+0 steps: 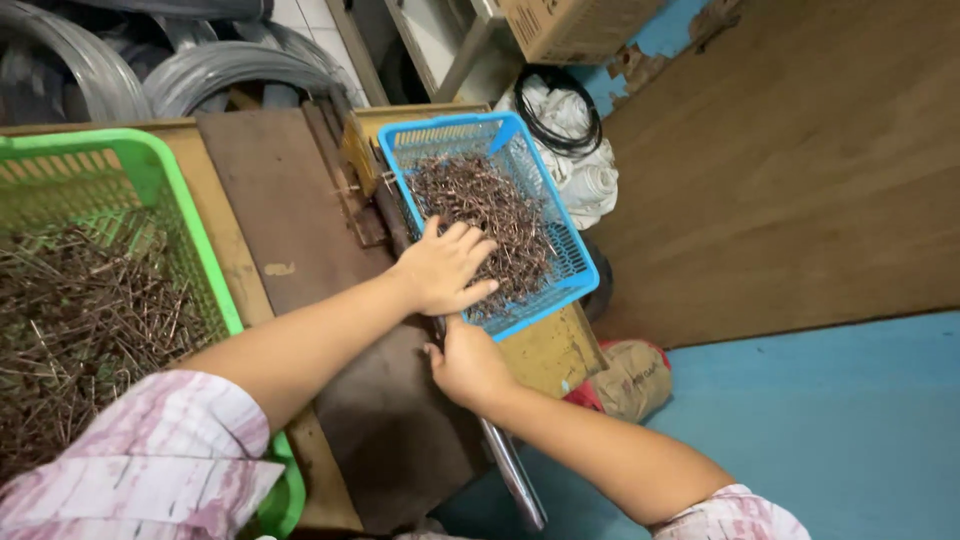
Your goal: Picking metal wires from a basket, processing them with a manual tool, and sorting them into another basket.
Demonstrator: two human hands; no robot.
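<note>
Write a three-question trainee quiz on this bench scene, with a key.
1. True or false: the left hand rests on the pile of nails in the blue basket.
2. What does the right hand grip? A) the metal bar B) the green basket C) the cardboard box
3. Fill in: the green basket holds long thin ____.

Key: 1 true; 2 A; 3 nails.

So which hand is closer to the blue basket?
The left hand: it rests on the brown metal pins inside the blue basket. The right hand sits just below the basket's near edge, on the workbench.
</note>
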